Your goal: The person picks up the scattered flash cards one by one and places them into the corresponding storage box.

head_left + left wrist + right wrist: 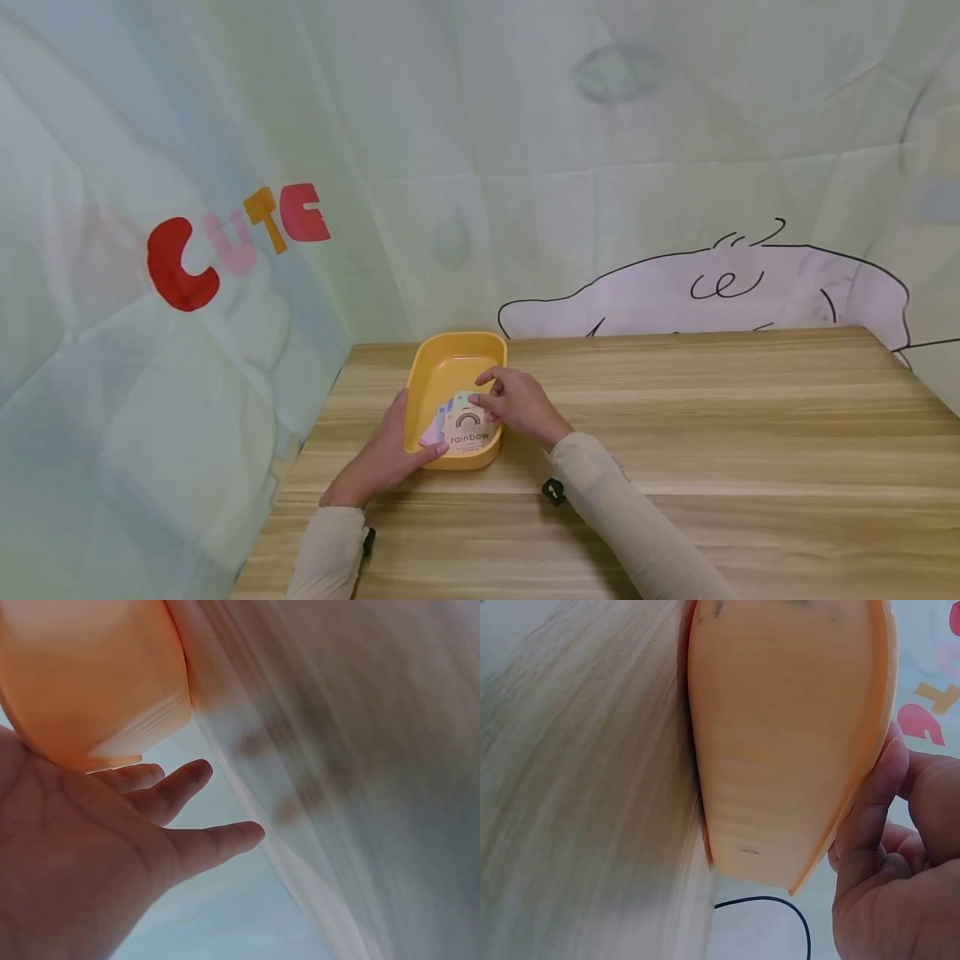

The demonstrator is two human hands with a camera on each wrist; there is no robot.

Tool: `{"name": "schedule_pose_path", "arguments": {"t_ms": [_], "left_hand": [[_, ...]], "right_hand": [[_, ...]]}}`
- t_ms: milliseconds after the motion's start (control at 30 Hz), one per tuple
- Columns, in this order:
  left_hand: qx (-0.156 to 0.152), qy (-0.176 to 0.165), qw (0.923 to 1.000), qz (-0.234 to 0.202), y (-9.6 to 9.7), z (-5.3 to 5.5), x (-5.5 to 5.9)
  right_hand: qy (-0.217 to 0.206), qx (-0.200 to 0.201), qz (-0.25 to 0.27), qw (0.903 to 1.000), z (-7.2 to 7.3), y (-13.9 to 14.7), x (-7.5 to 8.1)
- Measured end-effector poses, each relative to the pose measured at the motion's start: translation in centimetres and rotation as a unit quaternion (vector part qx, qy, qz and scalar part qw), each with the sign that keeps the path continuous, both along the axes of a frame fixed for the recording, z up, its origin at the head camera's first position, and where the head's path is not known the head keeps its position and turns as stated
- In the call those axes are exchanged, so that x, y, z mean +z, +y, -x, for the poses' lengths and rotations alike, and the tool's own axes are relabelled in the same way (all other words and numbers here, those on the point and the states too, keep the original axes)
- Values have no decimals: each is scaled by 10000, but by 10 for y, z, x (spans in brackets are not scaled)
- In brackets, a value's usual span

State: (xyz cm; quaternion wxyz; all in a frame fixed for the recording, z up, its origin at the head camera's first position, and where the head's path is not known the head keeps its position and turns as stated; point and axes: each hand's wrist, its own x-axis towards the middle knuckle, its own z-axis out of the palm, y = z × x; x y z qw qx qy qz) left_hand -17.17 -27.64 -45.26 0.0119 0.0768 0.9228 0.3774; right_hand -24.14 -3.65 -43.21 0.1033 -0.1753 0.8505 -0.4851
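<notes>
A yellow tray point(457, 343) with raised walls stands on the table, and its outer wall fills part of both wrist views. My left hand point(390, 442) holds its near left side, thumb over the rim and fingers along the outside. In the left wrist view, those fingers point(180, 791) extend beyond the tray's wall. Several small pastel cards lie overlapping at the tray's near end, topped by a peach card point(467, 432) printed "rainbow". My right hand point(521, 404) reaches over the right rim, its thumb at a green card point(465, 398) and its index finger raised apart. Its other fingertips are hidden.
The wood-grain table point(712, 417) extends to the right of the tray. A pale printed curtain point(465, 183) hangs behind the table and on the left, close to the tray's far end. Dark wrist-worn devices show at both sleeves.
</notes>
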Motion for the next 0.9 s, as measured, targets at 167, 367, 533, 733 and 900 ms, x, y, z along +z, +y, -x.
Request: {"name": "schedule_pose_path", "arguments": {"t_ms": [167,367,533,733,900], "left_hand": [[-56,58,10000,-30,1,0,2],[-119,93,9999,-77,1,1,2],[-58,86,9999,105,2,0,4],[116,105,9974,698,3,-3,9],[223,-197,9944,1009,4,-4,14]], "right_hand": [[4,-64,-16,10000,0,0,-1],[-39,-50,33,10000,1,0,-2],[-161,56,164,9997,2,1,0],[-255,208,246,9992,2,2,1],[-246,307,350,9986,1,4,4]]}}
